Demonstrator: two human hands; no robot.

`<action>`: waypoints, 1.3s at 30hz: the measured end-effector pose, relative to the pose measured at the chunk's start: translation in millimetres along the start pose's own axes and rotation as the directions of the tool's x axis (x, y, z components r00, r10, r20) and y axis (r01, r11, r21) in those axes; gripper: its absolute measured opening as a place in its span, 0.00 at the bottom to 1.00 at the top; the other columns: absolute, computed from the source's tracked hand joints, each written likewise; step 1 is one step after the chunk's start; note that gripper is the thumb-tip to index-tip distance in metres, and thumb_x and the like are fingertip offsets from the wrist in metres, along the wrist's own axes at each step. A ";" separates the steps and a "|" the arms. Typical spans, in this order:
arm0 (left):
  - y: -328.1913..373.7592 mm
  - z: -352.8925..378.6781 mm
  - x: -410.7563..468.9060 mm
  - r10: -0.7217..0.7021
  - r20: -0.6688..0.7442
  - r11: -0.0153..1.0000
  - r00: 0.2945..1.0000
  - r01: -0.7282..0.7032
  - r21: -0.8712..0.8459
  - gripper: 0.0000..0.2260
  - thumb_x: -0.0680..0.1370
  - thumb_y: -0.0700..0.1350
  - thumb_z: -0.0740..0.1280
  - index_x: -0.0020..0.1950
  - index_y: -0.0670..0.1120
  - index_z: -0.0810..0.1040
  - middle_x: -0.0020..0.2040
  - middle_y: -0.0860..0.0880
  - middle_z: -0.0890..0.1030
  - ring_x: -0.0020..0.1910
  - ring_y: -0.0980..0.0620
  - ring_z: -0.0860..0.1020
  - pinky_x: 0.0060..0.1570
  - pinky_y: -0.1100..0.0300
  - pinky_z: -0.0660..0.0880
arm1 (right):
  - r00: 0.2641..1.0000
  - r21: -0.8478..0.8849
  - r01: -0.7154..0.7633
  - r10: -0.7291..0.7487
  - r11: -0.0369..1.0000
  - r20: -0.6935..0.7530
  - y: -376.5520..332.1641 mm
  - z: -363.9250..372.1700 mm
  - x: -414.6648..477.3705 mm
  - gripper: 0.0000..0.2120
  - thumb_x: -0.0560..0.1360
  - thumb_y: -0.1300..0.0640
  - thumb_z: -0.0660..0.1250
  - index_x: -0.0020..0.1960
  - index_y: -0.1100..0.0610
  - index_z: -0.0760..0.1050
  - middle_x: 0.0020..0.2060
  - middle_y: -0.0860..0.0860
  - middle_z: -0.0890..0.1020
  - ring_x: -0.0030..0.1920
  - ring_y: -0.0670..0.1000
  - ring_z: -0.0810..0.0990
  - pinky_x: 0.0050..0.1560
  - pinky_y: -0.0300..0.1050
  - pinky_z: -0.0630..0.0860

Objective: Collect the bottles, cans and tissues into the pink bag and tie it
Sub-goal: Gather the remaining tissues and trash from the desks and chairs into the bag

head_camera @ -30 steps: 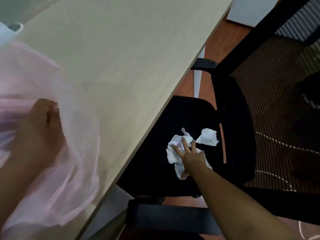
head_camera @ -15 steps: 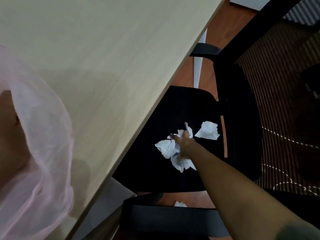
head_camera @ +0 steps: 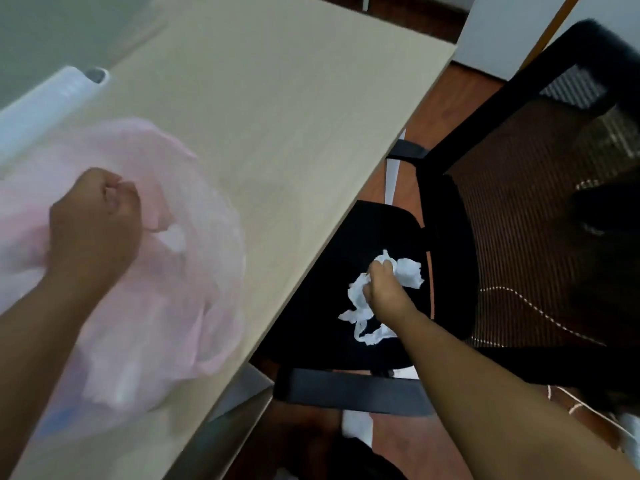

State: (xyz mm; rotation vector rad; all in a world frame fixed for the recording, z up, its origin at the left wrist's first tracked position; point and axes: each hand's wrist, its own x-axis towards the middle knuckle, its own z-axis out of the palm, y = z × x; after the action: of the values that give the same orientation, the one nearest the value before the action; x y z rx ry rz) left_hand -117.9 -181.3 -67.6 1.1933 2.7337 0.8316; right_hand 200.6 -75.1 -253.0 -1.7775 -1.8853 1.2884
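A person is leaning over a pale wooden counter [head_camera: 277, 133], their left hand [head_camera: 93, 223] fisted tight, its grip bunching the thin pink bag [head_camera: 180, 289] lying there. Their right hand [head_camera: 382, 289] is reaching down to a black chair seat [head_camera: 311, 327] beside the counter, its grip closing around crumpled white tissues [head_camera: 360, 306].

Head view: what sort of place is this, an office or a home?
Probably an office or study room: a long pale wood-grain laminate desk, a black mesh-backed swivel chair with armrests, and a reddish-brown wooden floor. Nothing rules out a home office.
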 end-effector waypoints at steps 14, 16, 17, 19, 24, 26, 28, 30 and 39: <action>-39.2 -203.8 -40.0 -0.190 -0.137 0.948 0.972 0.146 -0.282 0.17 0.79 0.53 0.59 0.43 0.38 0.73 0.36 0.43 0.72 0.34 0.48 0.67 0.32 0.55 0.64 | 0.476 -0.035 0.876 -0.874 0.481 -0.093 -287.3 15.0 -183.8 0.05 0.72 0.68 0.60 0.47 0.62 0.69 0.46 0.52 0.65 0.40 0.49 0.63 0.38 0.34 0.60; -49.4 -218.2 -47.1 -0.181 -0.126 0.947 0.975 0.139 -0.289 0.19 0.78 0.55 0.59 0.44 0.38 0.75 0.39 0.38 0.76 0.35 0.49 0.69 0.34 0.52 0.69 | 0.362 -0.108 0.927 -0.932 0.358 0.022 -304.3 45.7 -191.1 0.07 0.70 0.63 0.57 0.46 0.63 0.70 0.45 0.55 0.68 0.39 0.49 0.63 0.37 0.39 0.61; -52.2 -224.1 -50.0 -0.185 -0.137 0.944 0.973 0.137 -0.300 0.20 0.77 0.55 0.59 0.45 0.37 0.76 0.40 0.37 0.78 0.35 0.49 0.70 0.36 0.50 0.71 | 0.322 -0.143 0.941 -0.942 0.308 0.094 -309.9 59.2 -191.5 0.08 0.70 0.63 0.56 0.46 0.63 0.71 0.44 0.57 0.71 0.38 0.51 0.65 0.36 0.42 0.64; -53.5 -233.8 -53.7 -0.225 -0.165 0.926 0.960 0.158 -0.342 0.22 0.77 0.56 0.58 0.45 0.36 0.76 0.37 0.41 0.76 0.35 0.48 0.70 0.36 0.51 0.70 | 0.231 -0.256 0.951 -0.950 0.174 0.209 -315.7 82.4 -190.3 0.08 0.68 0.64 0.58 0.46 0.63 0.72 0.42 0.60 0.74 0.37 0.57 0.72 0.33 0.46 0.67; -51.8 -243.8 -53.5 -0.325 -0.182 0.874 0.928 0.221 -0.432 0.30 0.78 0.64 0.59 0.40 0.35 0.77 0.35 0.45 0.78 0.33 0.46 0.71 0.34 0.56 0.67 | 0.225 -0.431 0.900 -0.781 -0.062 0.582 -309.3 114.7 -185.3 0.21 0.71 0.69 0.60 0.63 0.60 0.72 0.55 0.61 0.75 0.52 0.63 0.74 0.37 0.50 0.70; -54.8 -237.0 -50.4 -0.343 -0.179 0.855 0.922 0.228 -0.466 0.33 0.77 0.66 0.59 0.42 0.33 0.77 0.35 0.45 0.76 0.33 0.47 0.71 0.34 0.56 0.66 | 0.334 -0.477 0.879 -0.692 -0.017 0.640 -301.2 115.1 -180.2 0.26 0.75 0.63 0.63 0.71 0.52 0.67 0.65 0.59 0.70 0.65 0.67 0.67 0.52 0.57 0.73; -50.9 -224.5 -50.6 -0.311 -0.163 0.862 0.936 0.206 -0.463 0.32 0.77 0.66 0.59 0.43 0.34 0.76 0.34 0.45 0.74 0.33 0.47 0.70 0.34 0.55 0.66 | 0.391 -0.454 0.886 -0.676 0.093 0.624 -294.8 103.2 -177.1 0.30 0.73 0.53 0.69 0.73 0.45 0.66 0.69 0.59 0.68 0.69 0.66 0.64 0.62 0.59 0.69; -38.7 -204.3 -55.0 -0.240 -0.128 0.881 0.962 0.160 -0.446 0.29 0.78 0.64 0.60 0.41 0.36 0.75 0.33 0.46 0.73 0.33 0.47 0.70 0.34 0.55 0.66 | 0.367 -0.418 0.898 -0.756 0.137 0.542 -281.5 84.4 -168.5 0.31 0.69 0.47 0.72 0.71 0.45 0.69 0.65 0.59 0.73 0.65 0.63 0.69 0.62 0.56 0.69; -3.1 -127.1 -58.2 -0.207 -0.137 0.946 0.969 0.162 -0.282 0.19 0.82 0.50 0.58 0.33 0.44 0.62 0.29 0.49 0.66 0.29 0.51 0.64 0.32 0.56 0.64 | 0.879 -0.531 0.400 -0.477 0.747 -0.009 -139.5 28.8 -98.5 0.26 0.74 0.40 0.64 0.70 0.47 0.67 0.66 0.52 0.67 0.63 0.58 0.66 0.60 0.56 0.70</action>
State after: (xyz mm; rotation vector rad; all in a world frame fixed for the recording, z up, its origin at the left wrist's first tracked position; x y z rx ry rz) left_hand -110.4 -281.4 29.8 0.8362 2.6854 1.2763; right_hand 108.0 -156.9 -131.6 -1.4190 -2.5215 0.4908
